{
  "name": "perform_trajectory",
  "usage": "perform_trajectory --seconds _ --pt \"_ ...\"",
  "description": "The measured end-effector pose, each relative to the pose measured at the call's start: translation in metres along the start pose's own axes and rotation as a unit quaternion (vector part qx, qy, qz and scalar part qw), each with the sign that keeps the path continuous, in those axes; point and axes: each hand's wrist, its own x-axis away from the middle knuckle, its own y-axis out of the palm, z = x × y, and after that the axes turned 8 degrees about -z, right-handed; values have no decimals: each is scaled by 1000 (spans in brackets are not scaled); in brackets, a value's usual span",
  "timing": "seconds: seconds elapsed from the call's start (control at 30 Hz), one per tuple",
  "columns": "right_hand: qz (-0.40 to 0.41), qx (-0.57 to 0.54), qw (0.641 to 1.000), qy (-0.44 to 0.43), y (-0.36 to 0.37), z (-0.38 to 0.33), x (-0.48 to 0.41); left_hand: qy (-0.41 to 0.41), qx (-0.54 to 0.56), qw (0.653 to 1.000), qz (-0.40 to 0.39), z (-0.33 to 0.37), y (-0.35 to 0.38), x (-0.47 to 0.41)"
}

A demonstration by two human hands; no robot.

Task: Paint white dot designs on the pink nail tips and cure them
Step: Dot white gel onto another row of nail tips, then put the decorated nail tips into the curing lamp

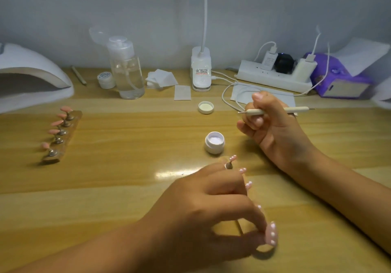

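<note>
At the front edge of the desk the left hand curls over the row of dotted pink nail tips, pinching its near end — beyond the open white gel jar, the right hand grips a dotting pen.

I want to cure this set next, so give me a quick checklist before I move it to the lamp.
1. Dots on the nail tips in hand: ok, white dots show.
2. Grip: ok, left hand holds the stand.
3. Dotting tool clear of tips: ok, right hand holds it away.
4. Paint pot: not ok, open, lid lies apart.
5. Lamp switched on: cannot tell.
6. Other row of tips: not ok, no dots visible.
</note>
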Motion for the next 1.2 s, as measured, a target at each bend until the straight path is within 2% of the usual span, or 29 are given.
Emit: perform_trajectory --seconds 0.13,0.3,0.4,0.5,0.57,0.6,0.63,0.67,0.7,0.73,0.8,0.87,0.97,1.0,1.03,1.07,1.1,1.13,1.17,1.2 --pt "-12 37 999 3 1 -1 2 18 -78 996 -28 -3 5 2" --pt "-41 77 996 1 3 0 3 21 -81 993 -85 -8 6 4" --pt "-47 97 994 -16 3 0 4 17 -80 992 -92 -10 7 5" --pt "-50 225 970 -71 -3 -4 5 7 -92 992 -83 -9 7 3" --pt "-72 369 921 -106 -9 -11 7 -14 -70 995 -69 -6 3 4" --pt "-97 467 870 -123 -14 -14 7 -39 -26 997 -54 -6 0 4" --pt "-124 585 789 -144 -19 -16 8 -81 46 995 -28 -5 -4 4" --pt "-154 689 689 -163 -24 -18 8 -131 139 981 11 -6 -8 4" --pt "-178 753 610 -170 -27 -18 10 -178 226 956 61 -9 -11 3" --pt "-189 786 567 -155 -28 -18 12 -214 293 925 112 -14 -14 1" --pt "-186 815 535 -125 -26 -16 18 -269 353 876 190 -25 -16 -3" --pt "-189 832 510 -108 -24 -15 22 -304 371 849 222 -32 -16 -6" --pt "-187 846 497 -56 -26 -17 28 -315 383 837 231 -38 -15 -6" --pt "-176 842 508 -34 -26 -22 36 -312 389 836 229 -38 -15 -7" --pt "-164 835 524 -17 -28 -27 45 -310 394 835 229 -39 -15 -7" --pt "-159 816 556 -2 -29 -33 58 -307 398 833 231 -40 -14 -7" --pt "-149 782 605 -4 -29 -40 75 -305 405 829 237 -41 -14 -8" --pt "-144 757 637 13 -29 -47 90 -304 410 825 245 -42 -13 -8" --pt "-166 744 646 31 -27 -50 105 -303 413 822 248 -42 -13 -8" --pt "-178 752 632 56 -21 -49 115 -303 410 824 247 -43 -12 -9"
